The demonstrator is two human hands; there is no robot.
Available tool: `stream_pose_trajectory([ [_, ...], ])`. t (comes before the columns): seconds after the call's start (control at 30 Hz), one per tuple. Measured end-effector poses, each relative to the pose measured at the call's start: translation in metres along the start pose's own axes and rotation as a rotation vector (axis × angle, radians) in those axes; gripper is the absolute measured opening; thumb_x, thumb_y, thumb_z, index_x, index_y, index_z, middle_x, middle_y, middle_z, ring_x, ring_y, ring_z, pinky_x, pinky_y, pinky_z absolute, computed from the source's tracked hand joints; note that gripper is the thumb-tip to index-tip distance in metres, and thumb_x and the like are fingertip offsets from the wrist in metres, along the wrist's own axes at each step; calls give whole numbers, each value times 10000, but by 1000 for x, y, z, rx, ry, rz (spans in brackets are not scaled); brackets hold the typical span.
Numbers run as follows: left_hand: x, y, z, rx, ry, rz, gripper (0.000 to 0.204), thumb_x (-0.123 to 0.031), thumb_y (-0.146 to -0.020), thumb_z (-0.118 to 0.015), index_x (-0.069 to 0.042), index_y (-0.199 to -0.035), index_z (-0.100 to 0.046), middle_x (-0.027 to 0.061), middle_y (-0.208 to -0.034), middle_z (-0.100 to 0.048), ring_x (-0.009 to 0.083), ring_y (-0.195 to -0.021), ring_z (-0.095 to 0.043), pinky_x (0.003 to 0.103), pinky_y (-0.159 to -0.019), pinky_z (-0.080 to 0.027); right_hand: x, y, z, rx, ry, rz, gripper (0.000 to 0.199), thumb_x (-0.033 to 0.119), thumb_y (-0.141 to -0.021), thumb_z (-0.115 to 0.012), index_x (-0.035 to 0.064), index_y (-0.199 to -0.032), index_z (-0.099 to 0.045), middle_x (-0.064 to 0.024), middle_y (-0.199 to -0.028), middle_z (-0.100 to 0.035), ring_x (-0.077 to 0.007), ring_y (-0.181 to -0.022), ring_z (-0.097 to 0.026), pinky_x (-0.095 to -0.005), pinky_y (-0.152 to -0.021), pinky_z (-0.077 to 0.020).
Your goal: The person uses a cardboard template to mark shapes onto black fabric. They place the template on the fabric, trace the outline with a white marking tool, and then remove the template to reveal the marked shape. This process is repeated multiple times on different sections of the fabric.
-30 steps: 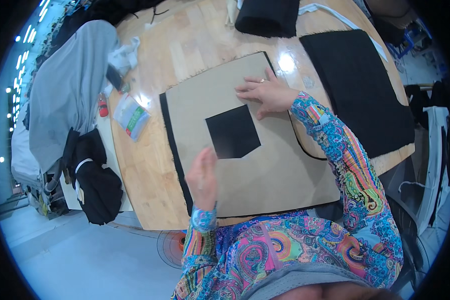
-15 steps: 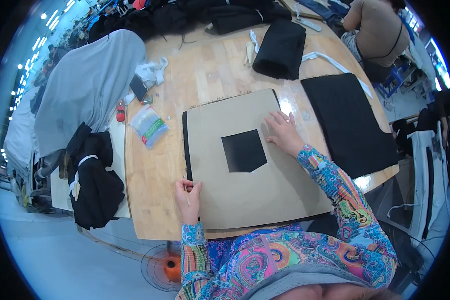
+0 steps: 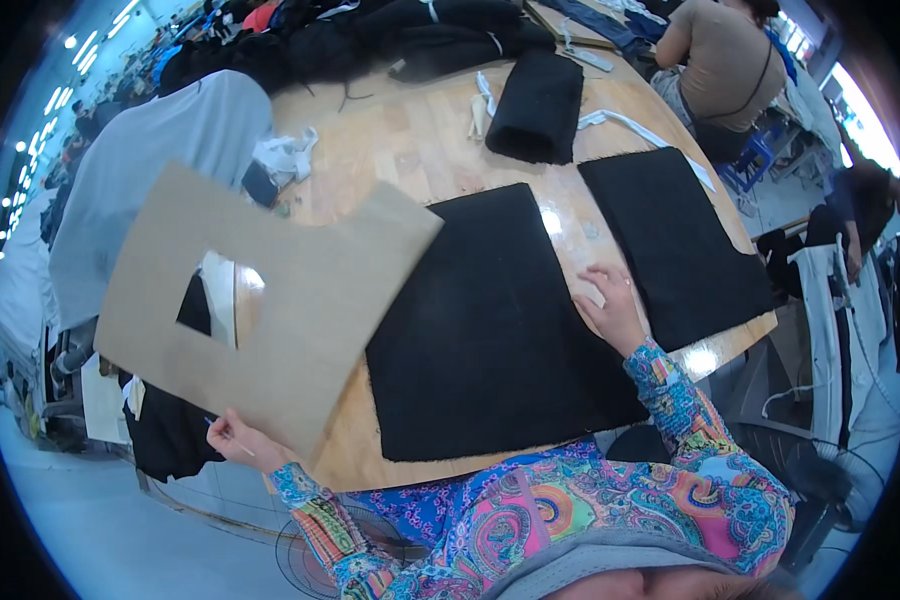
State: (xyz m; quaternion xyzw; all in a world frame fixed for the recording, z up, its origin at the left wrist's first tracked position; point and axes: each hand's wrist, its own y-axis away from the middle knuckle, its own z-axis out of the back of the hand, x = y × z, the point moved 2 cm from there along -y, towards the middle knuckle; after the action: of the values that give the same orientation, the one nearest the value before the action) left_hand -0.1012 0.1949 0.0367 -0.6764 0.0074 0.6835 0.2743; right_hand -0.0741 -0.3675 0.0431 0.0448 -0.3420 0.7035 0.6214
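A beige cardboard template [image 3: 315, 290] with a pocket-shaped cut-out hangs tilted over the left side of the table. My left hand [image 3: 242, 440] is closed on its lower edge, with a thin pen-like stick also between the fingers. In front of me lies a flat black fabric panel [image 3: 495, 335], its whole middle in sight. Beside that panel's right edge is my right hand [image 3: 612, 305], fingers spread over the strip of bare wood, holding nothing. Another black fabric piece [image 3: 675, 245] lies just to its right.
A black fabric roll [image 3: 537, 105] and white strips lie farther back on the wooden table [image 3: 390, 130]. Dark bundles [image 3: 450, 45] line the far edge. Grey cloth [image 3: 185, 130] covers something at left. A person [image 3: 725, 65] sits at the far right; a fan [image 3: 810, 470] stands at lower right.
The template has come off the black panel and swung left in my left hand, baring the fabric. My right hand has left the template and is now lower, at the panel's right edge.
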Motion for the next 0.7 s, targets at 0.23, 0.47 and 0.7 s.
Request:
stream_pose_trajectory([
  [0.23,42,-17,15,-127,-401,23,154,-101,-898,-578,10,-952,-486,94,-923,-486,223,-824,-486,347,-769,-443,23,82,16,177,-100,-83,231,150,-715,-752,45,-897,-655,-100,-965,-583,-284,-977,-529,-389,-878,-407],
  [0.47,-17,108,13,1020,-296,-571,199,-137,-831,-665,-4,-955,-584,162,-1093,-620,330,-1067,-538,409,-915,-435,59,145,19,525,-170,141,411,249,-680,-786,118,-1039,-634,-95,-1202,-531,-296,-1229,-436,-508,-1084,-265],
  [0.7,-66,166,2,1618,-205,-879,191,-57,-717,-703,-28,-855,-574,127,-966,-658,317,-910,-619,411,-770,-500,41,152,9,468,-268,99,209,223,-762,-722,115,-930,-663,-67,-1178,-549,-269,-1208,-446,-495,-1079,-251],
])
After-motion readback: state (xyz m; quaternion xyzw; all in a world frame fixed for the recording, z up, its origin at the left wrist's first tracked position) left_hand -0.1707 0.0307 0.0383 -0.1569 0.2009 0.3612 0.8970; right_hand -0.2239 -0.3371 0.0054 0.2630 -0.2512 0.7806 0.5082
